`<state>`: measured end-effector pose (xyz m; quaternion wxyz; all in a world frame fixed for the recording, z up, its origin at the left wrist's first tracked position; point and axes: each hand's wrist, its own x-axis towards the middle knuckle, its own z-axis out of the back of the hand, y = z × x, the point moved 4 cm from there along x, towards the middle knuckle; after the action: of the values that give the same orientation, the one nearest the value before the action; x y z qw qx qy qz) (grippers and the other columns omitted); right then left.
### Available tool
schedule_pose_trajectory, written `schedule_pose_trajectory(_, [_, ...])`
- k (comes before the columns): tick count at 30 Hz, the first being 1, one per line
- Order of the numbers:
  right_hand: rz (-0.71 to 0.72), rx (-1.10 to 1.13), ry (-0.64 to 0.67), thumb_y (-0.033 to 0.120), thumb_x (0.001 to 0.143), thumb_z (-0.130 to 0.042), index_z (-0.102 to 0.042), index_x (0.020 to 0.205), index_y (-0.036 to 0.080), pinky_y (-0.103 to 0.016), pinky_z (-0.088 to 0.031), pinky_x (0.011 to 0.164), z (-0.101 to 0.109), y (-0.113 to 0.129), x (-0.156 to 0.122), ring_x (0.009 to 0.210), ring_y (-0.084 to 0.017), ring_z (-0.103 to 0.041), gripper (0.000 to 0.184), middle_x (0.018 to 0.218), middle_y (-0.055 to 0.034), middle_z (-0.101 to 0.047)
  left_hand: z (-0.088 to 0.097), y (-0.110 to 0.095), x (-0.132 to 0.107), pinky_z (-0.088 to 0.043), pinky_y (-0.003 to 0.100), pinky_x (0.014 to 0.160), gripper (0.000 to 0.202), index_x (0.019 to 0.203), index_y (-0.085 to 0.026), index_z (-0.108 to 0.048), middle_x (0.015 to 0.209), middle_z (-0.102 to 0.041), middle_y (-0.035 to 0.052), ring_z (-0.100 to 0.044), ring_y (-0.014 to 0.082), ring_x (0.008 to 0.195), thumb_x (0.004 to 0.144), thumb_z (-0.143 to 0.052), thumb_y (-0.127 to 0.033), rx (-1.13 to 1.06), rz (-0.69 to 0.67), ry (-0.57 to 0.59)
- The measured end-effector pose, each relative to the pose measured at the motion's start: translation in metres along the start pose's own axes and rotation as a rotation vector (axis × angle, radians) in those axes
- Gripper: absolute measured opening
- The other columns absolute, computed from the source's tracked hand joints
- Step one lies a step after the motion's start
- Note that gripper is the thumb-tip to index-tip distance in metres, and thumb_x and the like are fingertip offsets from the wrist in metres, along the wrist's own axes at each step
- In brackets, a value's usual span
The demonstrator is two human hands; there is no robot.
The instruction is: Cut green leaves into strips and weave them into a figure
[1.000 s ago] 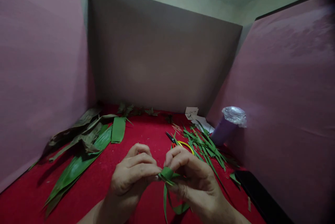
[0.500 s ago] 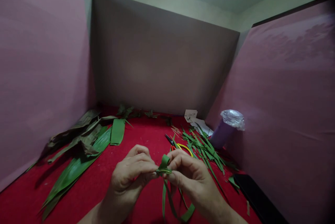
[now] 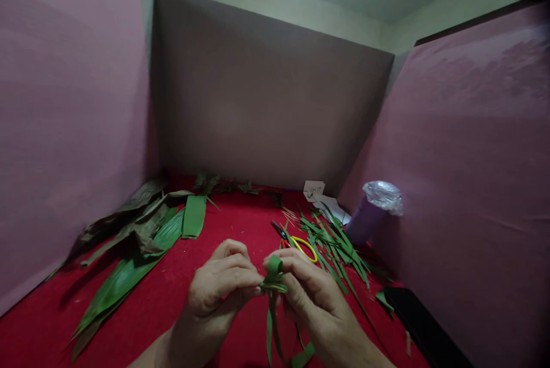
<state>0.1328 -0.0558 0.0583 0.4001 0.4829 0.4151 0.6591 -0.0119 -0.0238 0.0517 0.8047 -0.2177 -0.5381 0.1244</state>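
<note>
Low in the middle, both my hands pinch a narrow green leaf strip (image 3: pixel 272 280) that is folded into a small knot or loop. My left hand (image 3: pixel 221 288) closes its fingertips on the knot's left side. From the right, my right hand (image 3: pixel 307 293) grips the same knot, and a short end stands up by its fingers. The strip's long tails hang down between my wrists toward the red cloth (image 3: pixel 172 305).
Broad green and dried brown leaves (image 3: pixel 133 242) lie at the left. A pile of thin cut leaf strips (image 3: pixel 335 245) and scissors with yellow and red handles (image 3: pixel 296 241) lie just beyond my hands. A purple cup covered with plastic (image 3: pixel 372 210), paper scraps (image 3: pixel 320 196) and a black phone (image 3: pixel 423 325) sit at the right.
The folded knot has been turned and drawn tighter between my fingers; the short end now stands upright. My hands stayed in nearly the same place.
</note>
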Motion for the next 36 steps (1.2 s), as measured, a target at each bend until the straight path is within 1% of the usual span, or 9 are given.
schedule_pose_trajectory(3, [-0.009,0.008,0.087,0.034,0.091,-0.043,-0.064,0.097,0.023,-0.020,-0.033,0.046,-0.003,0.005,0.001,0.059,-0.009,-0.041,0.024,0.094,-0.0043,-0.049,-0.001,0.001,0.000,-0.042,0.033,0.070,0.015,0.083,-0.019,-0.063,0.068,-0.063,0.0014,-0.050,0.0159,0.070,0.079,-0.058,-0.006,-0.008,0.011,0.010])
schedule_pose_trajectory(7, [-0.067,0.109,0.151,0.040,0.090,-0.043,-0.065,0.097,0.024,-0.020,-0.027,0.042,-0.004,0.003,0.002,0.052,-0.006,-0.035,0.028,0.100,-0.0046,-0.048,-0.002,0.000,0.002,-0.042,0.034,0.069,0.013,0.082,-0.019,-0.064,0.065,-0.062,0.0014,-0.051,0.0157,0.068,0.080,-0.057,-0.008,-0.018,0.011,0.013])
schedule_pose_trajectory(10, [-0.119,0.216,0.111,0.044,0.088,-0.046,-0.065,0.092,0.022,-0.019,-0.023,0.040,-0.003,-0.004,0.005,0.046,-0.003,-0.030,0.030,0.090,-0.0025,-0.050,-0.003,-0.001,0.004,-0.042,0.033,0.066,0.011,0.076,-0.018,-0.063,0.061,-0.060,0.0007,-0.049,0.0151,0.064,0.081,-0.056,-0.011,-0.023,0.023,0.013])
schedule_pose_trajectory(12, [-0.149,0.315,0.071,0.043,0.084,-0.054,-0.063,0.091,0.021,-0.018,-0.020,0.040,-0.002,-0.008,0.006,0.044,-0.003,-0.026,0.026,0.079,0.0006,-0.049,-0.004,-0.001,0.004,-0.042,0.033,0.065,0.011,0.073,-0.018,-0.062,0.060,-0.058,0.0004,-0.049,0.0150,0.063,0.081,-0.056,-0.013,-0.035,0.029,0.007])
schedule_pose_trajectory(16, [-0.097,0.420,0.014,0.038,0.080,-0.062,-0.061,0.092,0.019,-0.016,-0.027,0.042,-0.001,-0.010,0.007,0.050,-0.005,-0.034,0.022,0.070,0.0018,-0.049,-0.003,0.003,0.002,-0.043,0.032,0.062,0.009,0.076,-0.018,-0.064,0.062,-0.059,0.0024,-0.050,0.0174,0.068,0.081,-0.057,-0.014,-0.043,0.087,-0.015])
schedule_pose_trajectory(20, [0.007,0.361,-0.061,0.031,0.081,-0.062,-0.060,0.091,0.021,-0.018,-0.040,0.055,0.004,-0.006,0.007,0.064,-0.009,-0.047,0.014,0.081,-0.0009,-0.055,-0.004,0.006,-0.001,-0.042,0.032,0.062,0.009,0.077,-0.018,-0.066,0.064,-0.059,0.0036,-0.049,0.0179,0.070,0.081,-0.057,-0.016,-0.045,0.166,-0.003])
schedule_pose_trajectory(25, [0.135,0.348,-0.072,0.027,0.081,-0.062,-0.059,0.088,0.024,-0.023,-0.043,0.072,0.007,-0.004,0.008,0.080,-0.012,-0.051,0.009,0.088,-0.0007,-0.056,-0.004,0.007,-0.001,-0.042,0.031,0.061,0.010,0.075,-0.016,-0.065,0.066,-0.055,0.0032,-0.049,0.0171,0.069,0.081,-0.057,-0.016,-0.045,0.216,-0.003])
schedule_pose_trajectory(30, [0.166,0.272,-0.041,0.026,0.082,-0.061,-0.055,0.085,0.023,-0.026,-0.044,0.070,0.012,-0.009,0.010,0.080,-0.014,-0.052,0.007,0.091,-0.0017,-0.055,-0.004,0.008,-0.001,-0.041,0.030,0.061,0.012,0.073,-0.016,-0.064,0.065,-0.053,0.0024,-0.048,0.0161,0.067,0.082,-0.056,-0.016,-0.037,0.225,-0.004])
schedule_pose_trajectory(36, [0.228,-0.109,-0.092,0.022,0.085,-0.056,-0.056,0.096,0.024,-0.028,-0.043,0.068,0.019,-0.012,0.004,0.078,-0.016,-0.053,0.011,0.091,-0.0033,-0.055,-0.004,0.008,-0.001,-0.041,0.030,0.062,0.013,0.073,-0.017,-0.063,0.063,-0.053,0.0019,-0.048,0.0164,0.068,0.083,-0.054,-0.017,0.013,0.217,0.010])
